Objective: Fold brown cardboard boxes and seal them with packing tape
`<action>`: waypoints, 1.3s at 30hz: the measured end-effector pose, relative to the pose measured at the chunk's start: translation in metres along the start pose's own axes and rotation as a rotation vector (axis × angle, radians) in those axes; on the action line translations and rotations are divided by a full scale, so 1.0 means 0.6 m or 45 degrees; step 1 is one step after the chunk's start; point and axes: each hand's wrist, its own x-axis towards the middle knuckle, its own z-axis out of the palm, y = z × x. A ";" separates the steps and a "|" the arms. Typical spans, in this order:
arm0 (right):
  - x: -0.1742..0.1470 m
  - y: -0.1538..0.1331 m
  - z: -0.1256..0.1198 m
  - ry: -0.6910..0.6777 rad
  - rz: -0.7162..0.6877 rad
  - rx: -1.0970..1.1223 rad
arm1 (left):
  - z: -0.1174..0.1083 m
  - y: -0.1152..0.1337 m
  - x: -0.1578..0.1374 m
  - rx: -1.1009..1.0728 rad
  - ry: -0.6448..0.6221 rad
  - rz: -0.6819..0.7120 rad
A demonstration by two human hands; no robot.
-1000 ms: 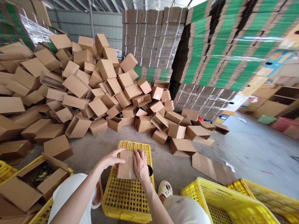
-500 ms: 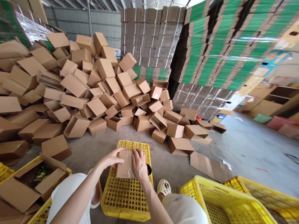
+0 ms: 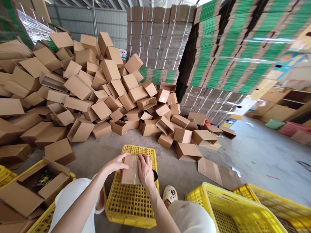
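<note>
A small cardboard box with clear tape across its top rests on an upturned yellow plastic crate between my knees. My left hand grips the box at its left side, thumb on the top face and fingers along the far edge. Over the right part of the top lies my right hand, its fingers together and pressed against the taped surface. Just right of that hand, a black ring-shaped thing stands on the crate, partly hidden by my wrist.
Ahead lies a big heap of empty cardboard boxes. Strapped stacks of flat cardboard rise behind it. At my left is an open carton with dark and yellow items inside; at my right, yellow crates. A flattened cardboard sheet lies on the floor.
Both hands keep almost the same place on the box. The view has shifted very slightly; nothing else visibly differs.
</note>
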 end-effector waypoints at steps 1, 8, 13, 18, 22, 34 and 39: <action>0.000 0.000 0.000 -0.003 0.003 0.002 | 0.000 0.000 0.000 -0.001 -0.001 0.002; 0.000 -0.003 0.001 -0.035 0.023 0.015 | 0.004 0.002 0.000 0.043 0.034 -0.020; -0.001 -0.004 0.003 -0.031 0.051 0.013 | 0.001 0.002 -0.003 -0.002 -0.011 -0.024; 0.001 -0.004 0.003 -0.049 0.055 0.050 | 0.013 -0.007 0.009 0.167 0.088 0.060; 0.002 -0.006 0.001 -0.035 0.062 0.055 | 0.039 -0.019 0.027 0.353 0.301 0.207; 0.000 -0.007 0.001 -0.049 0.046 0.060 | 0.040 -0.010 0.021 0.430 0.299 0.147; 0.001 -0.008 0.001 -0.052 0.042 0.047 | 0.039 -0.012 0.023 0.379 0.276 0.173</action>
